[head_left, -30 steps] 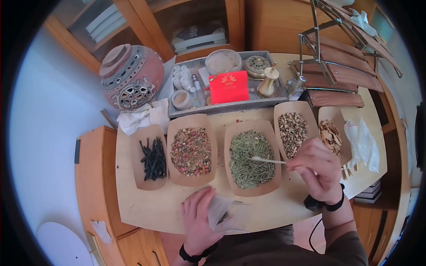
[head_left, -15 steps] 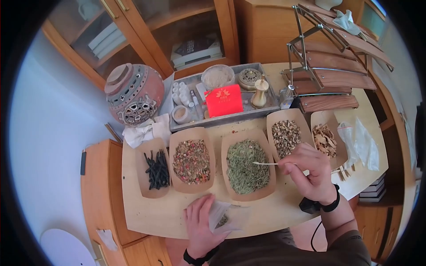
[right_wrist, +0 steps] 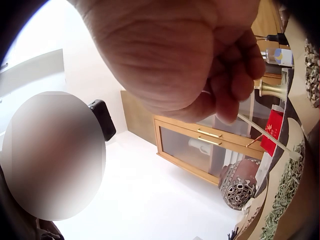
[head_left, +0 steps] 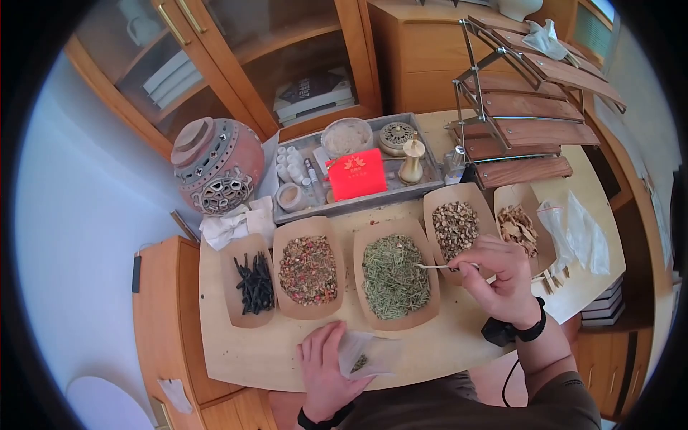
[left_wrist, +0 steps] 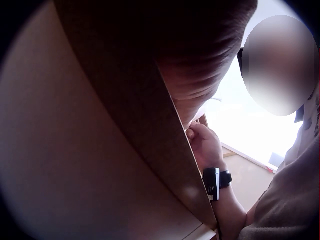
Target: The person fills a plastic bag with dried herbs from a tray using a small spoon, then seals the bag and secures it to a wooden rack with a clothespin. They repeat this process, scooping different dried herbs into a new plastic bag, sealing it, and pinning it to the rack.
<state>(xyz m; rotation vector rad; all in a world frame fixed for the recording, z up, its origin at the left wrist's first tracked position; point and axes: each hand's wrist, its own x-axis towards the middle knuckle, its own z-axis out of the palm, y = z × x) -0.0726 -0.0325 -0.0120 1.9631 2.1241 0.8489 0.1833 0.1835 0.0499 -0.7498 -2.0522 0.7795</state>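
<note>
My right hand pinches a thin, pale, small-headed scoop between thumb and fingers. In the head view its tip overlaps the right side of the green, needle-like dried herb, heaped in a brown paper tray. The right wrist view shows the scoop's tip right at the herb. Near the table's front edge, my left hand holds a translucent sachet bag between thumb and fingers, a little dark herb visible inside. The left wrist view shows mostly the table's edge and the hand's underside; the bag is hidden there.
Beside the green herb stand paper trays of black pods, a reddish mix, brown chopped pieces and tan chips. Behind are a grey tray with jars and a red packet, a clay pot and a folding wooden rack.
My right hand has drawn the scoop from the middle of the green herb toward its right side. The left hand keeps the bag in place. The head view has tilted upward.
</note>
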